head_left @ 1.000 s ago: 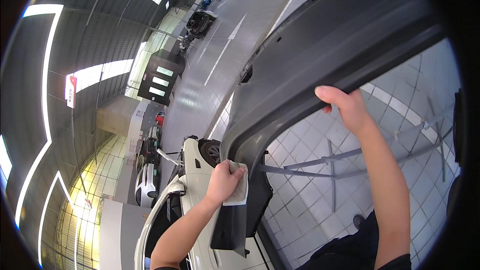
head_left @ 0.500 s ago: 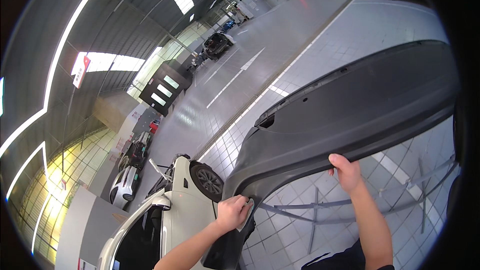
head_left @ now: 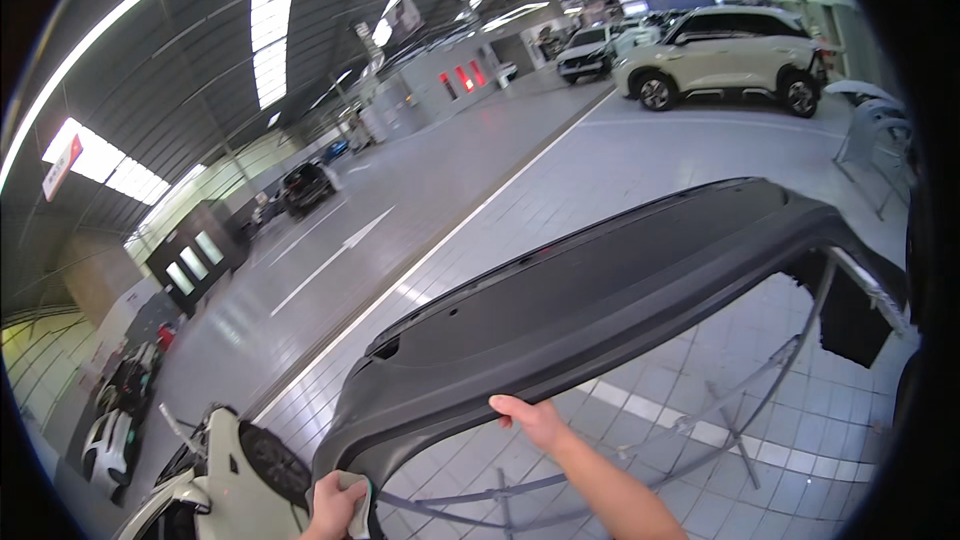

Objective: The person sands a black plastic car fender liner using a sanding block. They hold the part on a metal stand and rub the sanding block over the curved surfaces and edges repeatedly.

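Observation:
A large dark grey, curved car body panel [head_left: 600, 285] stretches across the middle to the right, its ends bending down toward me. At its near left end my left hand [head_left: 338, 502] is closed on a pale grey-green cloth or pad [head_left: 361, 510], against the panel's inner edge. Its exact material cannot be made out, and the hand is partly cut by the lower border. Farther right, my right hand [head_left: 530, 422] grips the panel's near edge, thumb on top and fingers curled underneath.
Thin metal stand bars [head_left: 640, 465] run below the panel over the tiled floor [head_left: 700, 380]. A pale car [head_left: 215, 475] with a dark wheel stands close on the left. A white car [head_left: 725, 55] is parked at the back right, near a grey rack [head_left: 875, 145].
My view has swung to the right, bringing the panel's far right end and the white car into sight. Both hands stay at the panel, the left still holding the cloth or pad.

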